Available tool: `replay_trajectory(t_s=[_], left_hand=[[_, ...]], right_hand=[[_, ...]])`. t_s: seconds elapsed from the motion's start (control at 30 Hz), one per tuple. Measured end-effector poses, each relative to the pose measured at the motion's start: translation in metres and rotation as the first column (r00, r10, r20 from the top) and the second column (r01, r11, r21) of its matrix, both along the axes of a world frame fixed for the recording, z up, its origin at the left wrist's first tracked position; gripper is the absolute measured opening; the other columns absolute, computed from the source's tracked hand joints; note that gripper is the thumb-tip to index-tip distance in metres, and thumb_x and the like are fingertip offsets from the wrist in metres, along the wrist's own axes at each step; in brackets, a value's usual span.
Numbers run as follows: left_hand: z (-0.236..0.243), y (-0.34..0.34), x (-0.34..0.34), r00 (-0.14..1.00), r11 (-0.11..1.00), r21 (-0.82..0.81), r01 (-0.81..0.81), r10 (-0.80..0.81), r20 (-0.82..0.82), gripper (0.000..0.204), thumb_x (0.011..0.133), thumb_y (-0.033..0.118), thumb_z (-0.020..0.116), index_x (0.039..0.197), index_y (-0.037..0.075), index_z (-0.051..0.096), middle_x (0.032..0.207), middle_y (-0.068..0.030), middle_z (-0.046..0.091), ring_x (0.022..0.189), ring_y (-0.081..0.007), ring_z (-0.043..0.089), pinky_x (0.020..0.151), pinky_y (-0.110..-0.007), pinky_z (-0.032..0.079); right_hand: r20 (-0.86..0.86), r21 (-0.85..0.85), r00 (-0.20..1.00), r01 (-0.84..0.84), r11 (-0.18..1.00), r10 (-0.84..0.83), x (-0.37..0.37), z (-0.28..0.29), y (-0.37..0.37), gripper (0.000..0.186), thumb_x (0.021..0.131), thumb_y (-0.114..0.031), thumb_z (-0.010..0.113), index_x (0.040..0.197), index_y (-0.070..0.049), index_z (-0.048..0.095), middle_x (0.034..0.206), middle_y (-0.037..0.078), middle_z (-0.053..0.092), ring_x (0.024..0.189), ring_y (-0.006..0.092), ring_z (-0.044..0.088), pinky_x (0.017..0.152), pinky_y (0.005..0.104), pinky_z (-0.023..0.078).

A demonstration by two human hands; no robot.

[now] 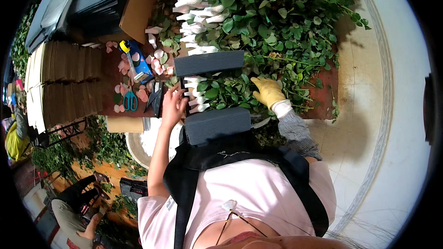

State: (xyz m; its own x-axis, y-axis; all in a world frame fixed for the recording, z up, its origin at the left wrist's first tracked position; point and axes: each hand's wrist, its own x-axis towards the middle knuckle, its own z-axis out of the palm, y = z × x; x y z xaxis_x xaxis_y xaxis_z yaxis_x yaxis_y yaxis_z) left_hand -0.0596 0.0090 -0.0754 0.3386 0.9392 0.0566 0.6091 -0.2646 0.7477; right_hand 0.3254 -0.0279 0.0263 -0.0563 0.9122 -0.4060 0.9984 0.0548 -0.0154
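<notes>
A bunch of leafy stems point(233, 91) lies between two upturned flaps of dark corrugated board, the far flap point(210, 63) and the near flap point(218, 125). White net sleeves point(198, 101) cover the flower heads at the bunch's left end. Beside them is my bare left hand point(174, 106), fingers apart and slightly bent, at the board's left edge. My right hand point(268, 93), in a yellow glove, rests over the leaves at the bunch's right side. Its fingers look apart, though leaves hide some of what lies beneath them.
Beyond the far flap lies a big heap of sleeved, leafy flowers point(277, 23). Teal scissors point(130, 101), a black stapler-like tool point(157, 99), a yellow-and-white tool point(128, 57) and petals lie left. Folded cardboard point(69, 80) is stacked farther left. A white tub point(138, 145) stands below; another person point(76, 216) sits lower left.
</notes>
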Motion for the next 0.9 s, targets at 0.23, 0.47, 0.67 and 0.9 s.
replay_trajectory(t_s=[0.23,0.47,0.67,0.9], left_hand=[[-0.017,-0.005,-0.001,0.960,0.825,-0.563,-0.044,-0.121,-0.253,0.059,0.102,0.055,0.050,0.092,0.004,0.078,0.083,-0.0199,0.074,0.081,-0.0335,0.073,0.078,-0.042,0.055],[-0.023,-0.009,0.004,0.983,0.852,-0.492,0.179,-0.133,0.127,0.030,0.092,0.028,0.072,0.083,-0.001,0.071,0.079,-0.0125,0.065,0.084,-0.0281,0.065,0.077,-0.040,0.049],[-0.016,-0.025,-0.002,0.691,0.883,-0.469,-0.007,0.343,0.637,0.021,0.104,0.018,0.057,0.103,-0.001,0.065,0.097,-0.0029,0.061,0.094,-0.0155,0.059,0.092,-0.027,0.044],[-0.036,-0.015,-0.013,0.980,0.968,-0.202,-0.147,0.171,0.104,0.030,0.102,0.028,0.061,0.089,0.001,0.060,0.072,-0.0133,0.062,0.072,-0.0282,0.064,0.066,-0.040,0.049]], right_hand=[[-0.665,-0.080,0.664,-0.518,0.852,0.342,-0.144,-0.001,0.061,0.032,0.093,-0.022,0.065,0.123,-0.011,0.071,0.113,0.012,0.075,0.099,0.0294,0.073,0.089,0.0424,0.056],[-0.186,-0.391,0.825,-0.560,0.730,0.533,-0.156,-0.080,0.061,0.018,0.088,-0.022,0.070,0.096,-0.010,0.080,0.095,0.009,0.078,0.087,0.0268,0.075,0.066,0.0435,0.059],[-0.070,-0.286,0.730,-0.668,0.687,0.680,-0.153,-0.086,0.047,0.011,0.086,-0.022,0.067,0.089,-0.014,0.074,0.077,0.005,0.073,0.073,0.0255,0.073,0.066,0.0416,0.056],[-0.243,-0.194,0.847,-0.519,0.832,0.472,-0.148,-0.032,0.073,0.030,0.092,-0.035,0.066,0.099,-0.007,0.074,0.089,0.011,0.075,0.084,0.0302,0.073,0.072,0.0427,0.057]])
